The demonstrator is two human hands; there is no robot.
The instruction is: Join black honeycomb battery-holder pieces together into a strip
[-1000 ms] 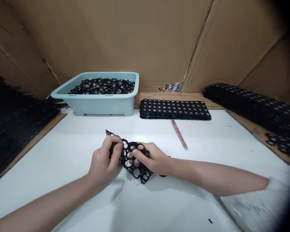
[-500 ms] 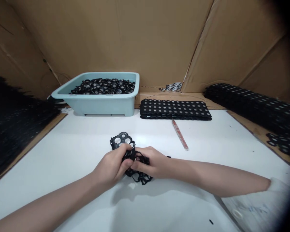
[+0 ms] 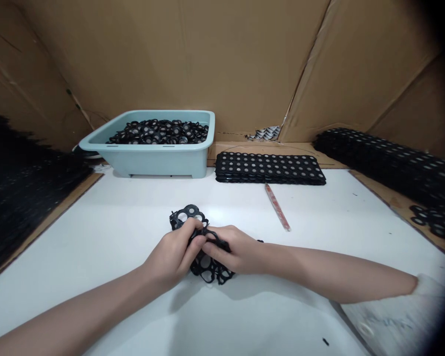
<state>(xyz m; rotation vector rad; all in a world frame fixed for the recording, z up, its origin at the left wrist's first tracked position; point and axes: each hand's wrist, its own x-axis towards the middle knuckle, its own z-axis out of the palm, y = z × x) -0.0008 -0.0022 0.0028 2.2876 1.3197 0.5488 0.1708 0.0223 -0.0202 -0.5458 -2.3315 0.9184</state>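
Observation:
A black rubbery sheet with round holes (image 3: 206, 276) is bunched between my two hands above the white tabletop. My left hand (image 3: 178, 248) pinches it from the left, thumb and forefinger closed on its middle. From the right, my right hand (image 3: 232, 249) grips the same sheet, its thumb close to the left thumb. One end of the sheet sticks up beyond the left fingers, and another part hangs below both hands. The fingers hide the middle of the sheet, so I cannot make out whether a loose disc is between them.
A light blue tub (image 3: 159, 160) full of black discs with grey centres stands at the back left. Right of it lies a stack of black dotted sheets (image 3: 270, 168), with a red craft knife-like stick (image 3: 277, 206) before it. Dark piles (image 3: 385, 163) flank both sides.
Both hands stay nearly in place on the holed sheet. The part under my fingers has shifted, and more of its lower holes show between the hands.

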